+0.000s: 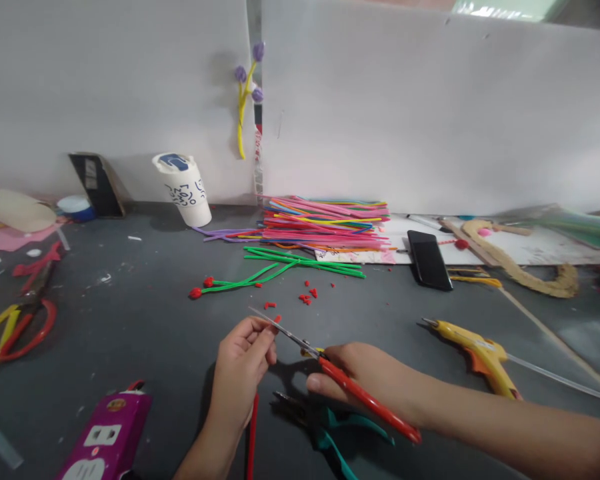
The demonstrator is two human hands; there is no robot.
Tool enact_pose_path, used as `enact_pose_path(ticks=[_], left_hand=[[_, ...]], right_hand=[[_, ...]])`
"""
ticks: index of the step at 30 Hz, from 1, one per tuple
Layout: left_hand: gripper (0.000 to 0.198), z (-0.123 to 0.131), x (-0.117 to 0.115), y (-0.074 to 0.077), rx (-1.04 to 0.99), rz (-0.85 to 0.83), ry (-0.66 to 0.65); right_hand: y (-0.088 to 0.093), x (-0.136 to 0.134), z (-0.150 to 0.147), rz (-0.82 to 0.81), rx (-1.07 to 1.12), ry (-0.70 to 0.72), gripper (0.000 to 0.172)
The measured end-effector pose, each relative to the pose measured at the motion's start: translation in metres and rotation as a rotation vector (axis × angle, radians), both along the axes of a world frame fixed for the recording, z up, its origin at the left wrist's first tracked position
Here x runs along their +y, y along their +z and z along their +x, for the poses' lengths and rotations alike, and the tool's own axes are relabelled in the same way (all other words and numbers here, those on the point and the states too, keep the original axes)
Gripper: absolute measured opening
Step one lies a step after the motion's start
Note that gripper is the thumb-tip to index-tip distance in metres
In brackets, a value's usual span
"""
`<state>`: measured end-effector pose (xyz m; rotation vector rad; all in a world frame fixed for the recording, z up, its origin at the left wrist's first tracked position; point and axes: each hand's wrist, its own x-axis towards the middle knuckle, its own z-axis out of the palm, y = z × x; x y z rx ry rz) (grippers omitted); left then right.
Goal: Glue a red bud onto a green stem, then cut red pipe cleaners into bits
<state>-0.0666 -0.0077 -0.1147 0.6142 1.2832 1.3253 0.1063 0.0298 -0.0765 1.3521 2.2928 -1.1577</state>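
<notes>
My left hand [240, 367] pinches a red pipe cleaner [252, 433]; its tip sticks out past the fingertips and the tail hangs below the palm. In my right hand [373, 377] is a pair of scissors [365, 397] with red handles, their blades lying across the red tip. Whether the blades touch it I cannot tell. Several short red pieces [305, 299] lie scattered just beyond. Behind them are green pipe cleaners [320, 264], two of them ending in red buds [195, 293]. Teal-handled pliers [323, 437] rest beneath my right hand.
A bundle of coloured pipe cleaners [325, 223] lies at the back, beside a white cup [183, 190]. On the right are a phone [429, 260] and a yellow glue gun [475, 353]. Larger scissors [27, 313] and a purple socket box [107, 433] are on the left.
</notes>
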Motion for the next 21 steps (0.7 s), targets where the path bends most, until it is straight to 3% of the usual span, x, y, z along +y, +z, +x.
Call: enact_pose_path(ticks=[13, 21], left_hand=[[0.011, 0.000, 0.003, -0.003, 0.030, -0.054, -0.037], [0.016, -0.003, 0.007, -0.012, 0.017, -0.089, -0.051]], right_hand=[[0.003, 0.007, -0.003, -0.070, -0.009, 0.007, 0.061], [-0.007, 0.009, -0.014, -0.149, -0.039, -0.060, 0.049]])
